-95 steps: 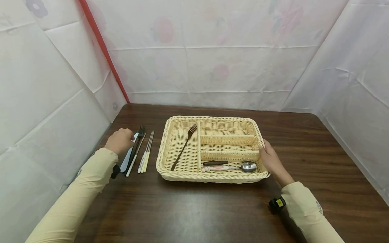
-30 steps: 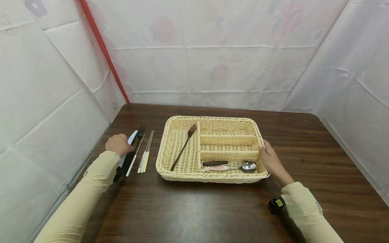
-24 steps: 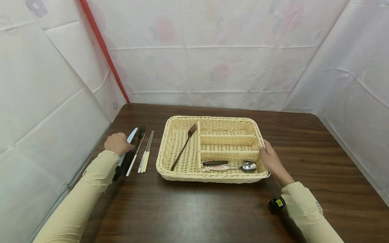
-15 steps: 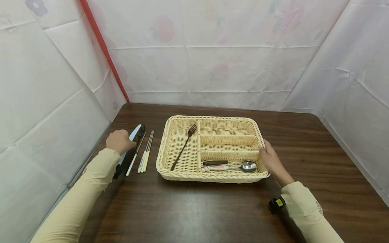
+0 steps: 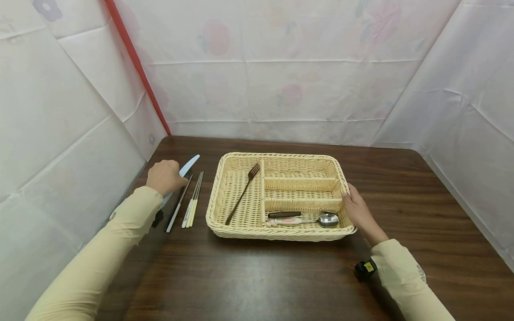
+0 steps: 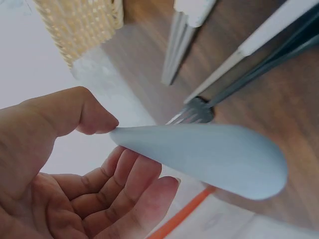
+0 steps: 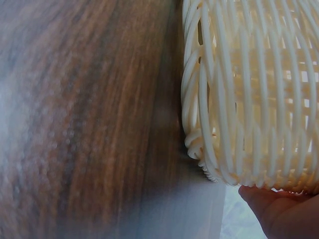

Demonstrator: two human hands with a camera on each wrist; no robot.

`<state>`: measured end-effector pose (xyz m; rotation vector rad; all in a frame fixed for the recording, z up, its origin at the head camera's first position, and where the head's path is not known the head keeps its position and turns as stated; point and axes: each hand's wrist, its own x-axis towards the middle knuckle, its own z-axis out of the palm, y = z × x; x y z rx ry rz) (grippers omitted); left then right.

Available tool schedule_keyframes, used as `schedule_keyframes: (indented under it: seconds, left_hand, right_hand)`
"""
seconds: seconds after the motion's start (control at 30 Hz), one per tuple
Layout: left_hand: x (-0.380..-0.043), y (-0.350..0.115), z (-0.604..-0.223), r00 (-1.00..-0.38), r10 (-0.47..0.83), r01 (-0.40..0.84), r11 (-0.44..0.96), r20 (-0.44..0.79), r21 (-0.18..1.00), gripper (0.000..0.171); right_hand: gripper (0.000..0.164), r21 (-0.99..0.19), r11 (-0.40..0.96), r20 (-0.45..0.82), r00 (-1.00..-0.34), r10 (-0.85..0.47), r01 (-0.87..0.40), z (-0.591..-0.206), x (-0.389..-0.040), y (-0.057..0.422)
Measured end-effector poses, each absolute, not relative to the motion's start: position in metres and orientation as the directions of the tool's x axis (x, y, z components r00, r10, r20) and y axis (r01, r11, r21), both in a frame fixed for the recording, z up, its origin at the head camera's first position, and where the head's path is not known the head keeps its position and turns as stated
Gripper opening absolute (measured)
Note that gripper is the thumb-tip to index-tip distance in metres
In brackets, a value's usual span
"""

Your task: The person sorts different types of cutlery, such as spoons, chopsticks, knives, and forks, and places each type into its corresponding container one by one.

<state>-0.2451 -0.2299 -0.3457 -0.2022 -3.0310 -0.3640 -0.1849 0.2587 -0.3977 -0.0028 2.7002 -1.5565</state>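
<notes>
My left hand (image 5: 163,177) pinches a pale blue table knife (image 5: 189,165) between thumb and fingers. In the left wrist view the knife's broad rounded end (image 6: 224,157) points away from the palm, over the dark fork (image 6: 200,110) on the table. White-handled chopsticks (image 5: 176,209) and a cream-handled pair of chopsticks (image 5: 192,205) lie to the right of that hand. My right hand (image 5: 357,211) grips the right rim of a cream wicker basket (image 5: 281,237), its thumb over the edge. The right wrist view shows the basket's woven side (image 7: 254,99) above part of the hand.
In the basket's long left compartment lies a brown fork (image 5: 242,194). Its front right compartment holds a spoon (image 5: 327,219) with a pink and white handle and a dark-handled utensil (image 5: 284,215). Pale sheets (image 5: 249,89) hang around the dark wooden table (image 5: 241,276).
My left hand has risen and moved right with the knife, which was lying beside the dark fork and now tilts up across its tines. The right hand and basket have stayed put.
</notes>
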Motion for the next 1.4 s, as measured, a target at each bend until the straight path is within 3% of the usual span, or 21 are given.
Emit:
schedule_keyframes:
  seconds: [0.43,1.03,1.4]
  left_hand:
    - [-0.253,-0.208,-0.319,-0.982,0.175,0.183,0.973,0.065,0.142,0.024]
    - [-0.258,-0.181,-0.303,-0.952,0.283,0.293,0.953,0.114,0.078,0.026]
    - [-0.263,-0.145,-0.296,-0.921,0.373,0.381,0.923,0.114,0.06,0.039]
  right_hand:
    - [0.049,-0.862,0.506,-0.041,-0.999,-0.006,0.032,-0.395,-0.184,0.258]
    - [0.048,-0.875,0.485,-0.004,-1.0,-0.009,-0.001,-0.399,-0.185,0.258]
    - [0.048,-0.876,0.483,-0.014,-1.0,0.0,0.012,-0.399,-0.185,0.258]
